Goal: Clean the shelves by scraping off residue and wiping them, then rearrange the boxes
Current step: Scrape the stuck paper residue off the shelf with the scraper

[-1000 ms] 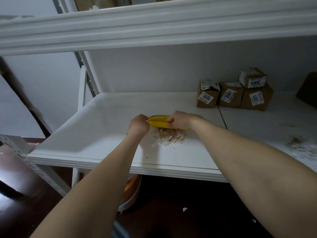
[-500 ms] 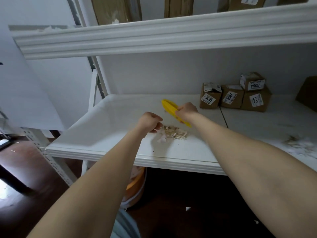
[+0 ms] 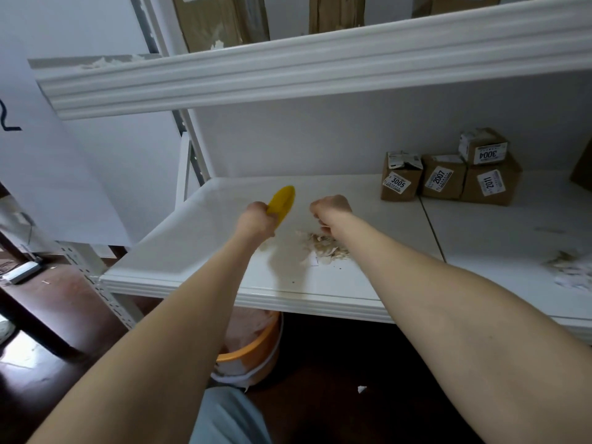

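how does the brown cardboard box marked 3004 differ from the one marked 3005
The brown cardboard box marked 3004 sits stacked atop other boxes; the box marked 3005 stands on the white shelf. 3004's label reads upside down; 3005's reads upright, slightly tilted. Both carry white labels.

Both bare forearms extended forward. Left hand point(image 3: 256, 219) grips yellow scraper point(image 3: 282, 200), tip raised. Right hand point(image 3: 330, 211) curled into fist, knuckles up, apart from left.

Upper-shelf boxes point(image 3: 221, 20) cut by top edge; bucket point(image 3: 256, 349) hidden partly under shelf point(image 3: 179, 285); scraper point(image 3: 282, 200) handle inside left hand point(image 3: 256, 221).
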The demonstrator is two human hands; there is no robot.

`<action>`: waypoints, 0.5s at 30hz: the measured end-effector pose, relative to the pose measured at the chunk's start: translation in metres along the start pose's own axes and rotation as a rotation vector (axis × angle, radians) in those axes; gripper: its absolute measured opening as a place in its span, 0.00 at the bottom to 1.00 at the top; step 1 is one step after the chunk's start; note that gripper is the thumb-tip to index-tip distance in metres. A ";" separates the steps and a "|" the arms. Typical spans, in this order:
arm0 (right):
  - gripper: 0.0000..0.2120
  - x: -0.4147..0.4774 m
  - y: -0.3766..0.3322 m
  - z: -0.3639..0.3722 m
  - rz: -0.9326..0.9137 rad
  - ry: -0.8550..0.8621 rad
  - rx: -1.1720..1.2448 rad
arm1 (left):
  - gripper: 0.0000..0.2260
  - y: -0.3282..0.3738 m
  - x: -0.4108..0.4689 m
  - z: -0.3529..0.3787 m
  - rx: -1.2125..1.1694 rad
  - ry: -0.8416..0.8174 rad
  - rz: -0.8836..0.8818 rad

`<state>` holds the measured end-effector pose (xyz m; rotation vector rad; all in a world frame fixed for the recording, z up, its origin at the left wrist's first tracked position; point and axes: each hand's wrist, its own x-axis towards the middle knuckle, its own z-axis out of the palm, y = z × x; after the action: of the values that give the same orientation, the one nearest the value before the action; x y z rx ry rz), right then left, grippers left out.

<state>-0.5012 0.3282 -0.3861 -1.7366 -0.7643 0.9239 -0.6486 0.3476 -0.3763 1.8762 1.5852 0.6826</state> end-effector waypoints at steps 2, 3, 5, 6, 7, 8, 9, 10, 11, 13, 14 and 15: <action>0.05 0.010 0.008 -0.007 -0.013 0.081 -0.065 | 0.09 -0.021 0.012 -0.007 0.072 0.033 -0.061; 0.05 0.014 0.013 -0.012 -0.015 0.110 -0.094 | 0.11 -0.030 0.016 -0.009 0.118 0.044 -0.094; 0.05 0.021 0.022 -0.019 -0.010 0.153 -0.121 | 0.12 -0.041 0.019 -0.010 0.198 0.034 -0.137; 0.06 0.022 0.025 -0.022 -0.008 0.171 -0.134 | 0.12 -0.041 0.015 -0.008 0.228 0.019 -0.144; 0.08 0.024 0.028 -0.025 -0.011 0.187 -0.151 | 0.13 -0.038 0.008 -0.006 0.253 -0.003 -0.139; 0.10 0.025 0.031 -0.029 -0.019 0.201 -0.167 | 0.15 -0.034 0.006 0.000 0.276 -0.037 -0.121; 0.12 0.026 0.033 -0.033 -0.028 0.213 -0.183 | 0.17 -0.031 0.006 0.006 0.295 -0.074 -0.091; 0.13 0.026 0.035 -0.036 -0.034 0.220 -0.191 | 0.18 -0.025 0.006 0.012 0.317 -0.101 -0.050; 0.13 0.027 0.037 -0.039 -0.041 0.226 -0.197 | 0.17 -0.018 0.005 0.018 0.325 -0.119 -0.018; 0.13 0.029 0.042 -0.044 -0.044 0.240 -0.193 | 0.14 -0.003 0.007 0.032 0.267 -0.168 0.026; 0.13 0.028 0.042 -0.047 -0.043 0.250 -0.190 | 0.12 0.003 0.005 0.038 0.230 -0.207 0.055; 0.14 0.028 0.043 -0.048 -0.044 0.258 -0.197 | 0.10 0.008 0.003 0.044 0.204 -0.246 0.086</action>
<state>-0.4421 0.3157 -0.4228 -1.9563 -0.7378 0.5950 -0.6113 0.3452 -0.4009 2.0958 1.4670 0.3177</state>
